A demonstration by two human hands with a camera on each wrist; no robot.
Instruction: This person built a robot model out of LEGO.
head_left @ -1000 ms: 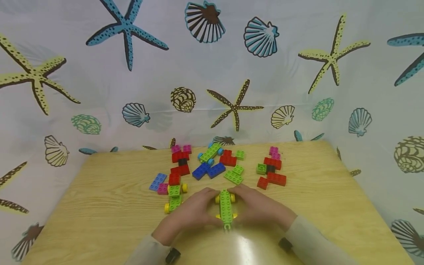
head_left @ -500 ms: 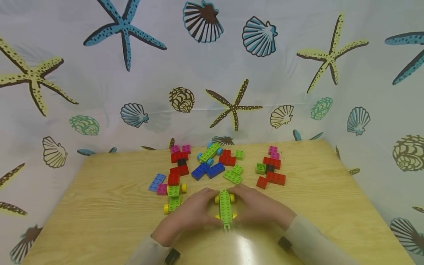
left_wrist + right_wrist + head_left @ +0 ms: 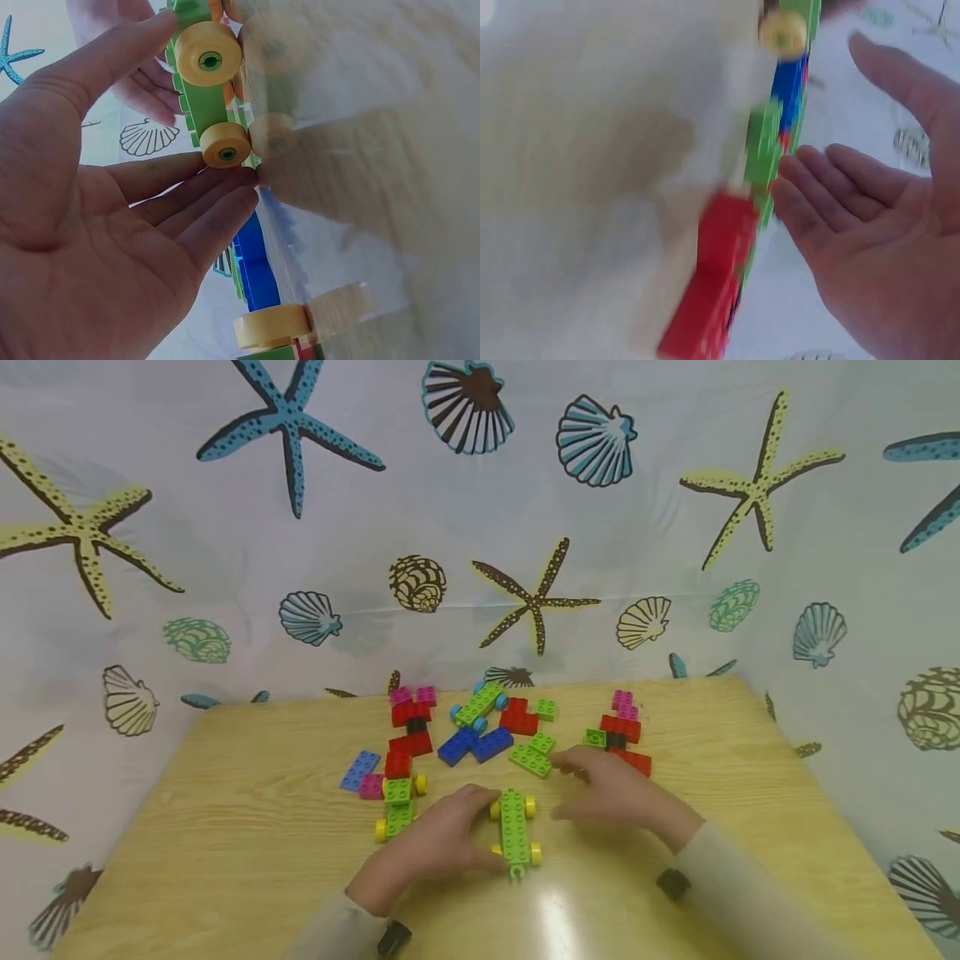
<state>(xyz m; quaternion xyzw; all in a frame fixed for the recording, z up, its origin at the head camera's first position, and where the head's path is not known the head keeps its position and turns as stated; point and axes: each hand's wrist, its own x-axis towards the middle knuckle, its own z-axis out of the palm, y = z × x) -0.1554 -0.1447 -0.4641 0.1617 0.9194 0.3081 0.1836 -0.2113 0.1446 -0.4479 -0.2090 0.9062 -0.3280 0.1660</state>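
Note:
A bright green toy car base (image 3: 514, 828) with studs and yellow wheels stands on the table in front of me. Along its left side my left hand (image 3: 438, 842) holds it lengthwise, thumb at the hooked near end and fingertips by the front wheel (image 3: 226, 145). To the right of the car, apart from it, my right hand (image 3: 624, 795) has loosely bent fingers and nothing in its grasp. In the right wrist view its fingertips overlap a green brick (image 3: 762, 146), with red bricks (image 3: 724, 236) nearby. The head view hides the small red brick behind this hand.
A second green car (image 3: 400, 814) with yellow wheels stands left of my left hand. Beyond are blue bricks (image 3: 492, 744), loose green bricks (image 3: 531, 760) and a green car with blue wheels (image 3: 478, 706). A red group (image 3: 621, 728) lies right; patterned cloth (image 3: 360, 527) hangs behind the table.
My right hand has let go of the green car base and moved right and away from me, toward the red bricks. The left hand and the car have stayed in place.

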